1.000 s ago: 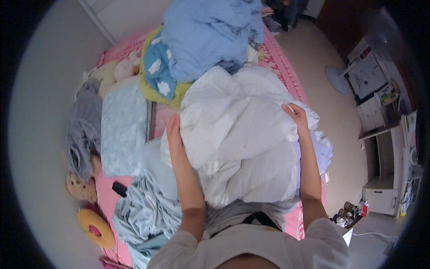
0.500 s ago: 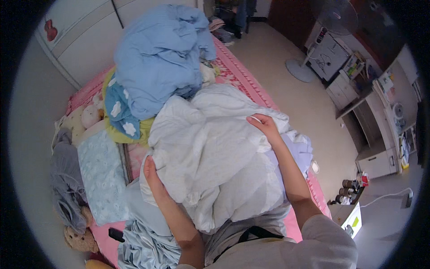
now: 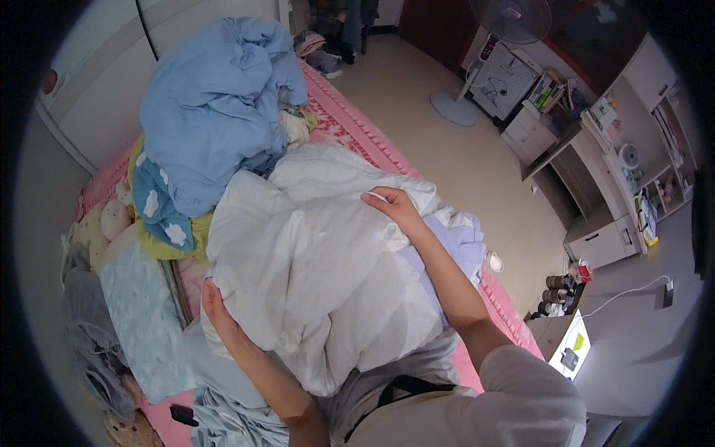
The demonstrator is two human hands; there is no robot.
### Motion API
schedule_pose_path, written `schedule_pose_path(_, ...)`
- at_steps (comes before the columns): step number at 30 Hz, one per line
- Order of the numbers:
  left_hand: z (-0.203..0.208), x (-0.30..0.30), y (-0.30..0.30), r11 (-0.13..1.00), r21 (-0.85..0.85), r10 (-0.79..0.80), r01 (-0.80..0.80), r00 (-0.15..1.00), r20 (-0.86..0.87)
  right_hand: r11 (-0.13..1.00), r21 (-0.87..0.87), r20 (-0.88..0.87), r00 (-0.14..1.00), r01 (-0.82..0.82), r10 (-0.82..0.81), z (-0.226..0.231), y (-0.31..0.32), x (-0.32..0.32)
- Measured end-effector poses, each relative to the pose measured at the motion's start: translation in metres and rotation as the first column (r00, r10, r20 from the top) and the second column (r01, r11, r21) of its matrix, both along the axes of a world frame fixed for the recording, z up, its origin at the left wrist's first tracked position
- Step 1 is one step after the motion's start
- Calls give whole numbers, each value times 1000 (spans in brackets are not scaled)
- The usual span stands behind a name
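A large white duvet (image 3: 313,238) lies bunched over the bed in front of me and across my lap. On its left edge is my left hand (image 3: 216,304), closed on the fabric with some fingers hidden behind it. My right hand (image 3: 395,207) pinches a fold of the duvet higher up, thumb and fingers pressed together. A lavender part of bedding (image 3: 456,242) shows beneath my right forearm. Beyond the white duvet, a blue comforter (image 3: 212,112) is heaped up, next to a teal cushion with white clouds (image 3: 162,197).
The bed has a pink patterned cover (image 3: 350,115). On the left are a pale blue pillow (image 3: 138,313), grey sheer cloth (image 3: 89,320), a teddy bear (image 3: 132,430) and a small black object (image 3: 183,415). A standing fan (image 3: 454,108) and a desk (image 3: 607,216) stand to the right.
My view has swung slightly to the right, so the scene sits further left in the picture. Both hands keep hold of the duvet in nearly the same places.
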State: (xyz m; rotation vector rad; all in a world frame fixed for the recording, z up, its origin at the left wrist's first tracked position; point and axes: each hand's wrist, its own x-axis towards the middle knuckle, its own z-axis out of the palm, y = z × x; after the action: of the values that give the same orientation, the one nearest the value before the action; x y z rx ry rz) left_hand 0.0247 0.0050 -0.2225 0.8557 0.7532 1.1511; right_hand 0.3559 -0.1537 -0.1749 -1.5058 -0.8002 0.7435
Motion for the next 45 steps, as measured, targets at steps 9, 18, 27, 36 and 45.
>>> schedule_pose_path(9,12,3,-6,1000,-18,21,-21,999,-28,995,87,88,995,49,-56,-8,-1,-5)
schedule_pose_path(18,8,1,-7,997,27,69,-66,993,-93,1000,2,12,1000,23,-23,-2,0,-2)
schedule_pose_path(27,32,0,10,919,392,166,-34,937,-308,990,118,10,997,78,-80,31,-11,8)
schedule_pose_path(36,110,-32,45,885,464,144,-34,969,-203,964,246,264,951,97,-163,98,-16,-7)
schedule_pose_path(45,130,-40,42,823,566,217,-54,950,-224,881,458,201,979,-120,29,141,-58,-9)
